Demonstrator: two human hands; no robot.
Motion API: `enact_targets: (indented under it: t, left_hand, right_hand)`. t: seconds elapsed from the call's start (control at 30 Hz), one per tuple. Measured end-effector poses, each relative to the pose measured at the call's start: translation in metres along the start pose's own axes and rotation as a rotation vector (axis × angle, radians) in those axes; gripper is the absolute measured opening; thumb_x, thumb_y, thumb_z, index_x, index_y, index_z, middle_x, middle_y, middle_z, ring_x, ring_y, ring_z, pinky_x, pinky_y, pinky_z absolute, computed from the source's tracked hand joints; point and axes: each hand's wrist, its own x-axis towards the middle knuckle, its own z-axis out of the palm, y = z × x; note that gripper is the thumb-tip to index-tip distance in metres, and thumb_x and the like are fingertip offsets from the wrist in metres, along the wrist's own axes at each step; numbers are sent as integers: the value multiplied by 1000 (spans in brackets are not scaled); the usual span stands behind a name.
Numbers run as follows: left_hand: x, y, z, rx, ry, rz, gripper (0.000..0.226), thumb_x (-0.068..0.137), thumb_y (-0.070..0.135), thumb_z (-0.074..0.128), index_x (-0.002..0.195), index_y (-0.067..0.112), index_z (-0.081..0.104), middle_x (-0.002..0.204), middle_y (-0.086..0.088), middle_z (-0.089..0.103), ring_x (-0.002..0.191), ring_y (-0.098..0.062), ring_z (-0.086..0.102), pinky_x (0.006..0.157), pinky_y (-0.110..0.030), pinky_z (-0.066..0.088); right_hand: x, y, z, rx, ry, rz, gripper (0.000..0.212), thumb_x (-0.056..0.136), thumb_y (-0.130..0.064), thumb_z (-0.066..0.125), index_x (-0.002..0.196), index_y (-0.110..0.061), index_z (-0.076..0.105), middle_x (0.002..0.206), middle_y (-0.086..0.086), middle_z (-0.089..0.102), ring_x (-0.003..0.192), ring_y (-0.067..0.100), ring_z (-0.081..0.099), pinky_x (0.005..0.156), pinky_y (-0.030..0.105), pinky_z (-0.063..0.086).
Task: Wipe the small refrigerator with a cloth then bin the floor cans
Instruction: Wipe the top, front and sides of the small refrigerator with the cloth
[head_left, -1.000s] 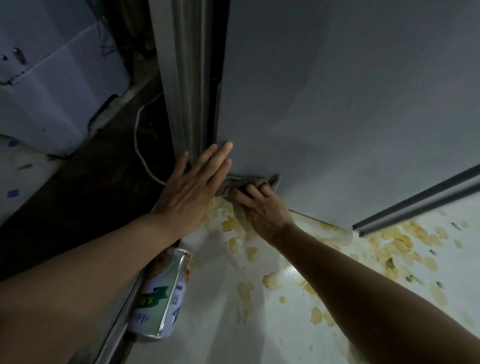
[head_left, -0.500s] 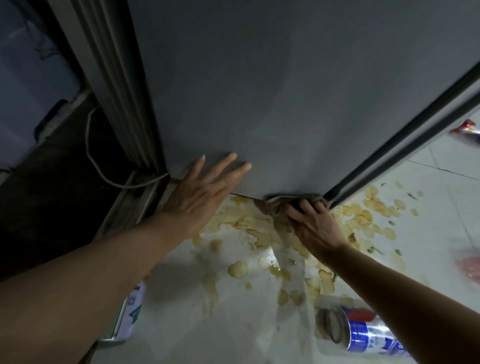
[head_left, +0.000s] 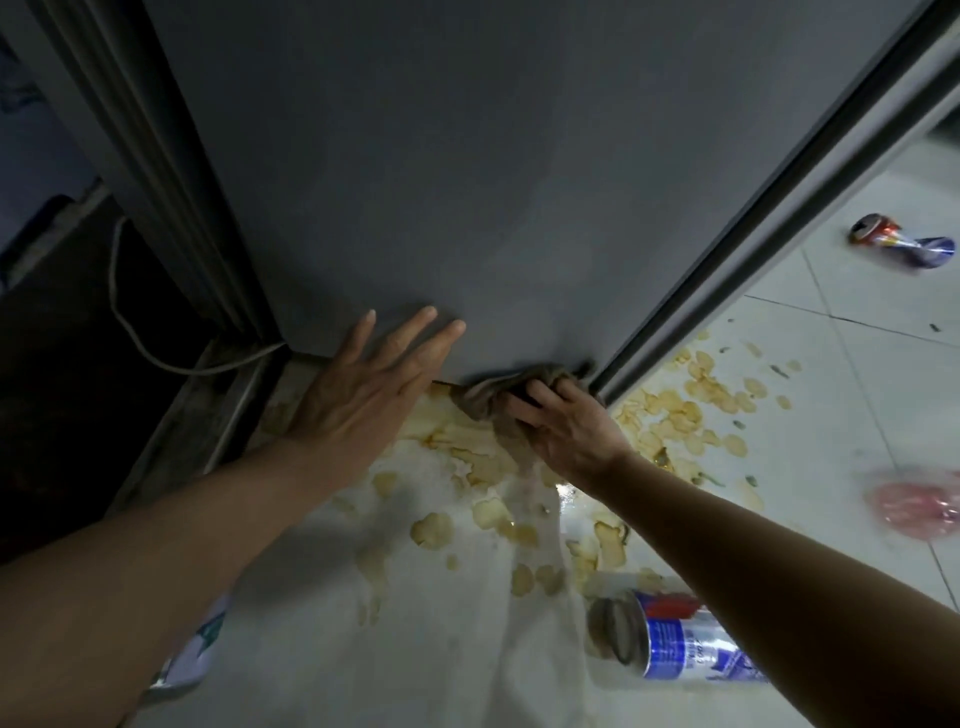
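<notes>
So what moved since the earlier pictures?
The right hand slid the cloth rightward along the refrigerator's bottom edge, from its left corner to its right corner. The left hand stayed flat and open against the panel. The cloth stayed gripped, and the blue can stayed on the floor.

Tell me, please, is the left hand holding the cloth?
No, the left hand lies flat and open against the refrigerator, while the right hand grips the cloth.

White cord (head_left: 120, 291), pink bag (head_left: 917, 506)
</notes>
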Motion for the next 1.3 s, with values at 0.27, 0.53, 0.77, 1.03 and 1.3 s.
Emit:
enact_targets:
  t: [0.27,0.53,0.77,1.03,1.3]
  left_hand:
    - [40,35,-21,62,17,136,64,83,5,15,145,13,30,156,3,13,143,-19,20,109,-47,29]
    - [37,44,-46,82,-133,134,65,83,4,-3,148,9,-6,147,-2,-33,140,-24,-23,112,-51,-8]
    - [53,63,-79,65,-252,182,64,96,9,21,145,11,-19,132,-3,-51,132,-25,-38,109,-50,-17]
    - [66,62,-89,121,-129,210,68,93,19,36,148,12,-4,139,-6,-44,133,-25,-34,112,-52,-4]
    - [82,61,-78,191,-138,231,71,81,10,19,145,15,-12,140,1,-45,130,-22,-35,111,-52,-7]
  right_hand:
    - [-38,17,10,127,-24,53,61,87,-15,20,146,-23,30,149,-4,20,129,26,29,102,34,33]
    - [-79,17,9,495,4,381,46,95,-21,22,134,-18,47,135,3,40,120,24,37,100,36,32]
    - [-117,21,-5,1174,274,904,26,87,-6,58,113,-6,58,130,12,42,113,31,45,89,43,50]
    - [-80,30,16,1645,389,1377,36,79,-1,62,112,-11,50,119,11,51,107,25,53,93,40,51]
    - [-43,13,41,1613,421,1187,57,68,-2,75,111,-14,39,113,8,46,102,23,49,83,42,53]
